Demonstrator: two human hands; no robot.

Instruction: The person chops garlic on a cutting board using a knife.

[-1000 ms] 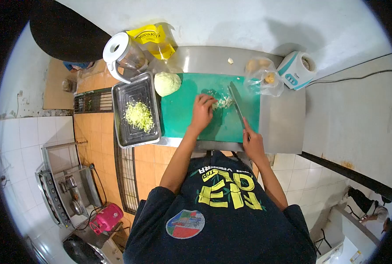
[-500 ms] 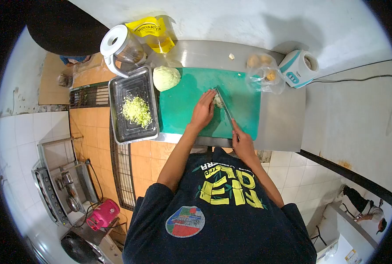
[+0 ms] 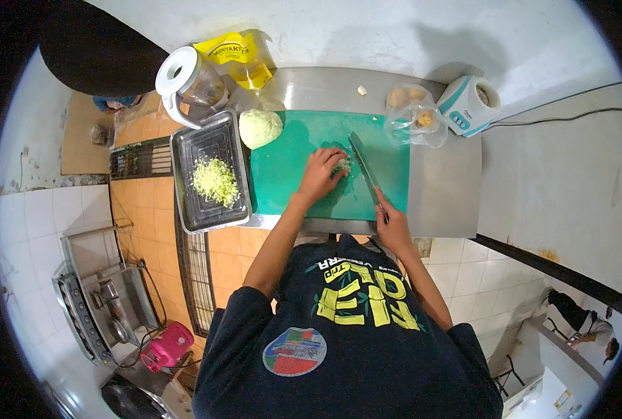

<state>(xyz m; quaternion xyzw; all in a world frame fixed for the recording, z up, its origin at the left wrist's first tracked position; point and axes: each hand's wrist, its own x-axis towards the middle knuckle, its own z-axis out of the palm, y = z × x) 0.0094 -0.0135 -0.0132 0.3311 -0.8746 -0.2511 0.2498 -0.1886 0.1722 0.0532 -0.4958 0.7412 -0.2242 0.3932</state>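
A knife (image 3: 364, 165) is in my right hand (image 3: 392, 226), which is closed round its handle at the front right of the green cutting board (image 3: 283, 183). The blade points away from me and lies just right of a small heap of chopped pale pieces (image 3: 344, 165). My left hand (image 3: 322, 172) is on the board at the left side of that heap, its curved fingers over the pieces; whether it grips any is hidden. A cabbage (image 3: 260, 129) rests at the board's back left corner. Shredded green vegetable (image 3: 215, 182) lies in a metal tray (image 3: 177, 151).
Behind the tray stand a lidded pitcher (image 3: 198, 82) and a yellow pouch (image 3: 240, 59). A plastic bag of round items (image 3: 415, 116) and a white-teal appliance (image 3: 468, 106) are at the back right. Another person (image 3: 594, 328) is far off at the lower right.
The knife has moved right, away from my left fingers, after coming close to them half a second ago. My left fingers have come down a little and curve over the pieces.
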